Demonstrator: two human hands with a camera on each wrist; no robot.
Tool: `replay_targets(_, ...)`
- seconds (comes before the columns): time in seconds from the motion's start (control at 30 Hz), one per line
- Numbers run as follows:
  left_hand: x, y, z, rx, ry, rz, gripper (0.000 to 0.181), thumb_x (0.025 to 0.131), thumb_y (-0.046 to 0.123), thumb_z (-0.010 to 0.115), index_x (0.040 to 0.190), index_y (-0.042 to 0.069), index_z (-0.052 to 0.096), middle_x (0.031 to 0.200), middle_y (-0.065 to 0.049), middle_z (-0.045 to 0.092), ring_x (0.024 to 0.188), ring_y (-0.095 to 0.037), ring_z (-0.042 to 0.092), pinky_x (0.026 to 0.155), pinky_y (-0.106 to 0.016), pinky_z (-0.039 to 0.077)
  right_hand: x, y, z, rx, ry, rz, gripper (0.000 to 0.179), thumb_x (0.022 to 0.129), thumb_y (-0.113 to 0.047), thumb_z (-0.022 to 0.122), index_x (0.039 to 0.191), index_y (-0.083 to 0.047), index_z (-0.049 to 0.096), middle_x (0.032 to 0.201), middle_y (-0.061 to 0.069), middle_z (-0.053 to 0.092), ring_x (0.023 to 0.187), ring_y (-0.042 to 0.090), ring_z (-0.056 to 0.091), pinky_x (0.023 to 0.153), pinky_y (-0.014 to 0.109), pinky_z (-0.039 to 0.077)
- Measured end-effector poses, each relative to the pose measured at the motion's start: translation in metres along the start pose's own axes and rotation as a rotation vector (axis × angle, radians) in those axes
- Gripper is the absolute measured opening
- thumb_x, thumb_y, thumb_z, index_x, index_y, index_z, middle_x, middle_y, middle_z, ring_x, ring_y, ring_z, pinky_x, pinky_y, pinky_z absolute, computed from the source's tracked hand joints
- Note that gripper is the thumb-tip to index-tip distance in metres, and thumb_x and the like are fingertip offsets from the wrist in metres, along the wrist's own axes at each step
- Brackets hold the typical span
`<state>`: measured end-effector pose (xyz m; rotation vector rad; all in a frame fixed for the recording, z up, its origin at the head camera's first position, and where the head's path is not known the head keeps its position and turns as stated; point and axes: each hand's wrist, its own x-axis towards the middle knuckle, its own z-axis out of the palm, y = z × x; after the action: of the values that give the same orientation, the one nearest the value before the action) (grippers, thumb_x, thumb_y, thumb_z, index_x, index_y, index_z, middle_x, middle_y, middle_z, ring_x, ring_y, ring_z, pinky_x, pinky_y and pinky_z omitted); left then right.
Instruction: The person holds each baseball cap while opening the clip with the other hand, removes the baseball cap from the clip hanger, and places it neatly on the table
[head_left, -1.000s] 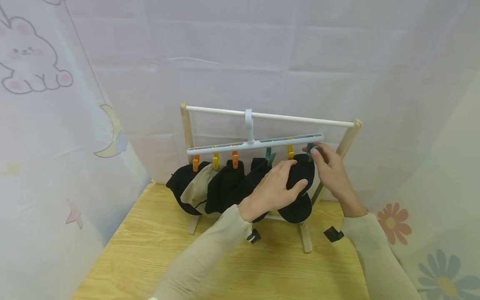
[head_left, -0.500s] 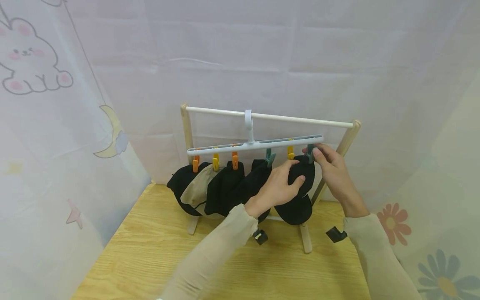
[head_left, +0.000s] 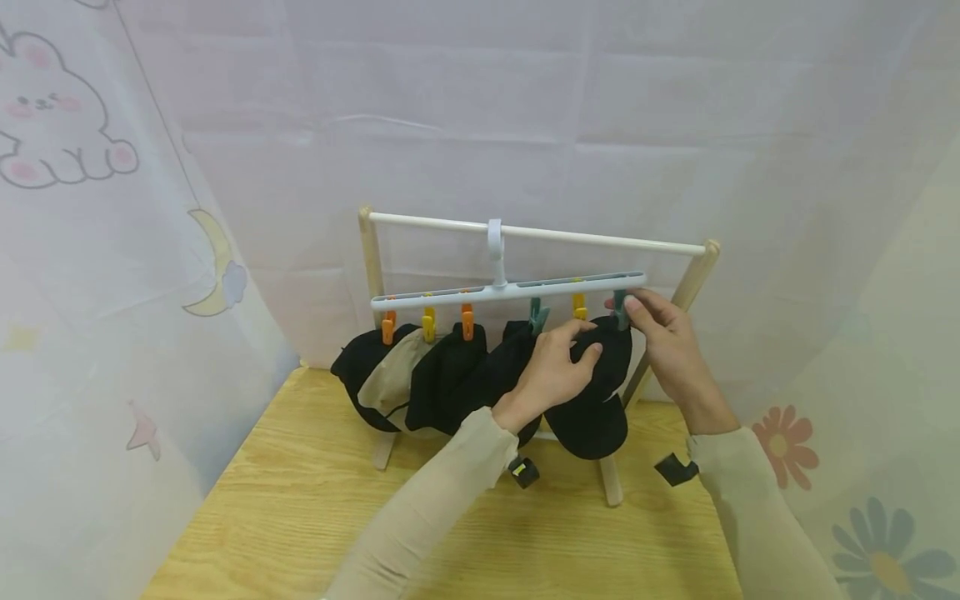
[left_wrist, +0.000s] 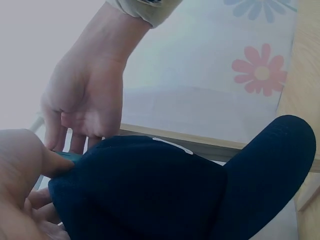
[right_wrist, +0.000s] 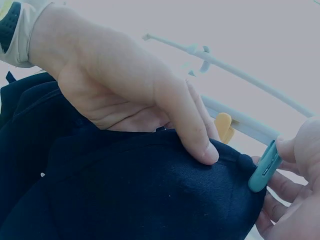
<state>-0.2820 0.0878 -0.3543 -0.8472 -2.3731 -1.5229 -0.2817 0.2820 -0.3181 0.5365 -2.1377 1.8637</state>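
Note:
In the head view, my left hand [head_left: 551, 367] holds the rightmost black cap [head_left: 592, 429], its thumb on the cloth near the top, as the right wrist view also shows. The cap's brim hangs downward. My right hand [head_left: 671, 350] pinches a teal clothespin [head_left: 621, 310] at the right end of the pale blue hanger [head_left: 510, 290]. The pin [right_wrist: 265, 167] sits over the cap's edge in the right wrist view. A yellow clothespin [head_left: 579, 306] hangs just left of it, and the cap's top lies close beneath that one.
The hanger hooks over the white bar of a wooden rack [head_left: 693, 275] on a wood-grain table [head_left: 285, 500]. More black caps [head_left: 457, 375] and a beige one [head_left: 393, 379] hang at left from orange [head_left: 467, 321], yellow and teal clothespins. Printed curtains [head_left: 480, 108] surround the table.
The rightmost cap has shifted slightly down, and its brim has swung lower. My left hand has moved a little to the right along with its sleeve. The right hand stays at the teal clothespin.

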Motion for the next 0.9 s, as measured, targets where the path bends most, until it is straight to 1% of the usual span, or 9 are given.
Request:
replay_targets(0.1, 0.0013, -0.0002, 0.0003, 0.008, 0.007, 0.012, 0.036, 0.109, 0.02, 0.062, 0.143, 0.009, 0.065, 0.148, -0.011, 0.065, 0.135, -0.024, 0.063, 0.108, -0.035, 0.055, 0.0, 0.0008, 0.001, 0.035, 0.017, -0.019, 0.03, 0.112, -0.029, 0.056, 0.131, -0.012, 0.071, 0.115, -0.01, 0.074, 0.118, 0.014, 0.062, 0.107, 0.024, 0.039)
replay_targets(0.2, 0.0021, -0.0005, 0.001, 0.006, 0.017, 0.016, 0.035, 0.108, 0.019, 0.062, 0.142, 0.008, 0.066, 0.147, -0.012, 0.065, 0.134, -0.024, 0.064, 0.108, -0.036, 0.055, 0.0003, 0.001, 0.0025, 0.068, 0.033, -0.012, 0.034, 0.112, -0.028, 0.058, 0.136, -0.008, 0.07, 0.112, -0.011, 0.077, 0.117, 0.012, 0.062, 0.106, 0.023, 0.04)
replay_targets(0.37, 0.0024, -0.0015, 0.0025, -0.002, 0.036, 0.021, 0.033, 0.108, 0.017, 0.062, 0.139, 0.007, 0.067, 0.142, -0.011, 0.069, 0.133, -0.025, 0.066, 0.109, -0.037, 0.055, 0.0016, 0.0037, 0.0023, 0.099, 0.051, 0.028, 0.049, 0.11, -0.029, 0.061, 0.147, 0.003, 0.06, 0.109, -0.013, 0.079, 0.115, 0.012, 0.065, 0.11, 0.026, 0.036)
replay_targets(0.4, 0.0026, -0.0021, 0.0029, -0.003, 0.039, 0.023, 0.033, 0.108, 0.017, 0.062, 0.138, 0.007, 0.068, 0.14, -0.011, 0.07, 0.132, -0.025, 0.067, 0.109, -0.037, 0.055, 0.0021, 0.0047, 0.0021, 0.104, 0.055, 0.029, 0.048, 0.11, -0.029, 0.061, 0.146, 0.002, 0.062, 0.108, -0.013, 0.079, 0.114, 0.012, 0.065, 0.11, 0.025, 0.036)
replay_targets(0.57, 0.0021, -0.0023, 0.0031, -0.014, 0.042, 0.022, 0.032, 0.107, 0.016, 0.063, 0.138, 0.007, 0.068, 0.138, -0.01, 0.071, 0.131, -0.025, 0.067, 0.11, -0.037, 0.054, 0.003, 0.0055, 0.0027, 0.108, 0.068, 0.03, 0.051, 0.109, -0.03, 0.063, 0.145, 0.006, 0.062, 0.108, -0.013, 0.078, 0.116, 0.014, 0.064, 0.111, 0.026, 0.036)
replay_targets(0.7, 0.0013, -0.0021, 0.0037, -0.023, 0.039, 0.017, 0.032, 0.107, 0.016, 0.063, 0.138, 0.007, 0.068, 0.137, -0.01, 0.071, 0.131, -0.025, 0.067, 0.111, -0.039, 0.054, 0.0033, 0.0042, 0.0041, 0.09, 0.082, 0.049, 0.055, 0.108, -0.032, 0.064, 0.145, 0.007, 0.06, 0.107, -0.013, 0.078, 0.116, 0.016, 0.064, 0.12, 0.039, 0.029)
replay_targets(0.77, 0.001, -0.0022, 0.0041, -0.029, 0.038, 0.011, 0.032, 0.107, 0.016, 0.063, 0.137, 0.007, 0.068, 0.137, -0.01, 0.072, 0.131, -0.025, 0.067, 0.111, -0.04, 0.054, 0.0033, 0.004, 0.0046, 0.083, 0.085, 0.059, 0.053, 0.108, -0.033, 0.064, 0.144, 0.004, 0.063, 0.108, -0.013, 0.078, 0.117, 0.018, 0.063, 0.123, 0.046, 0.025)
replay_targets(0.8, 0.001, -0.0023, 0.0044, -0.03, 0.038, 0.008, 0.032, 0.107, 0.016, 0.063, 0.137, 0.008, 0.068, 0.137, -0.01, 0.071, 0.132, -0.025, 0.067, 0.111, -0.04, 0.054, 0.0033, 0.004, 0.0048, 0.08, 0.087, 0.062, 0.052, 0.107, -0.034, 0.065, 0.144, 0.003, 0.064, 0.108, -0.013, 0.078, 0.118, 0.017, 0.063, 0.123, 0.047, 0.025)
replay_targets(0.9, 0.0011, -0.0026, 0.0048, -0.036, 0.035, 0.007, 0.032, 0.108, 0.017, 0.063, 0.138, 0.008, 0.068, 0.138, -0.01, 0.071, 0.132, -0.025, 0.066, 0.112, -0.041, 0.053, 0.0037, 0.0041, 0.0049, 0.094, 0.091, 0.063, 0.05, 0.107, -0.034, 0.065, 0.142, 0.002, 0.066, 0.108, -0.012, 0.078, 0.121, 0.016, 0.061, 0.12, 0.041, 0.029)
